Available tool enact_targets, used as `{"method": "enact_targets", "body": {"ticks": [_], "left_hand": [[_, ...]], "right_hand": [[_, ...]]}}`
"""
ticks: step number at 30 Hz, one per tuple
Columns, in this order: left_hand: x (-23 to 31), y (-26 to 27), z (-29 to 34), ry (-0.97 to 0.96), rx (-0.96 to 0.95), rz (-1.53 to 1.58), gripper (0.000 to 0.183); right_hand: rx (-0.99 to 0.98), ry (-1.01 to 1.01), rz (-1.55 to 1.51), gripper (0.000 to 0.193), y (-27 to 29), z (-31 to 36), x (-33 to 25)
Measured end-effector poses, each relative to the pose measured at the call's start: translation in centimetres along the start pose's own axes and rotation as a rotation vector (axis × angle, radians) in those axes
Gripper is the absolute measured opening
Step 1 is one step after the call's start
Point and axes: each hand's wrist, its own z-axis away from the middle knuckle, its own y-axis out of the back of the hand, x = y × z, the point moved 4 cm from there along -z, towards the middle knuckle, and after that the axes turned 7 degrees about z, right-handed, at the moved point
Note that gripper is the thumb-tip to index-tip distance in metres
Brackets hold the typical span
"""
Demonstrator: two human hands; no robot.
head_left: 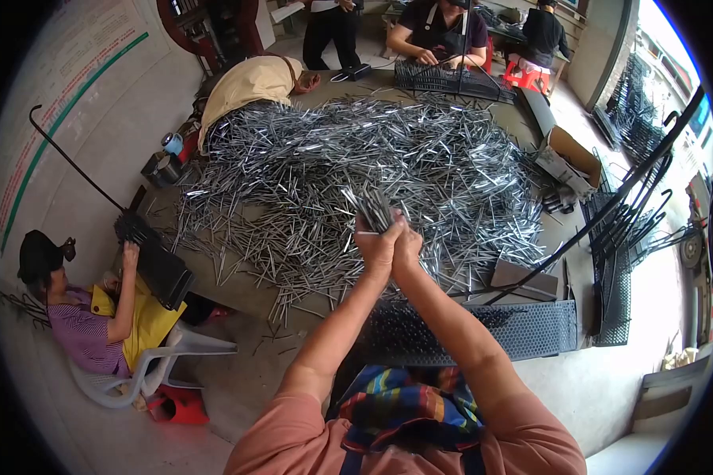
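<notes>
Both my arms reach out over a wide pile of thin grey metal strips (444,158) on the table. My left hand (375,244) is wrapped round a bundle of metal strips (375,207), whose ends stick up and away from me. My right hand (406,239) presses against the same bundle from the right, its fingers closed against the left hand. The lower ends of the strips are hidden in my palms. Close to my body, under my forearms, lies a dark perforated rack (523,328) with a hole grid, partly filled with dark pieces on its left part.
A cream sack (253,83) spills strips at the far left. At right stand an open cardboard box (570,158) and hooked black racks (610,261); a long black rod (602,214) slants across. A seated person (87,324) works at left, another person (444,36) across the table.
</notes>
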Motion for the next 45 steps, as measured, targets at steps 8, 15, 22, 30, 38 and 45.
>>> {"method": "enact_targets", "body": {"ticks": [8, 15, 22, 30, 38, 45], "left_hand": [[1.9, 0.0, -2.9, -0.024, 0.163, -0.018, 0.03], [-0.5, 1.6, 1.5, 0.289, 0.196, 0.105, 0.031], [-0.3, 6.7, -1.2, 0.686, -0.046, -0.086, 0.02], [2.7, 7.6, 4.0, 0.886, -0.616, -0.374, 0.047], [2.3, 13.5, 4.6, 0.559, -0.469, -0.779, 0.028], [-3.6, 19.8, 7.4, 0.006, -0.159, -0.893, 0.013]], "right_hand": [[-0.026, -0.2, 0.084, 0.06, 0.4, 0.6, 0.9], [0.128, -0.156, 0.018, 0.053, 0.8, 2.3, 1.7], [-0.473, -0.372, 0.061, 0.045, 2.7, 0.4, 3.1], [-0.752, -0.382, -0.258, 0.041, -0.8, 3.4, -1.3], [-0.313, 0.232, 0.204, 0.028, -0.4, 3.6, -4.7], [0.002, 0.403, 1.121, 0.042, 6.3, 0.2, -3.7]]}}
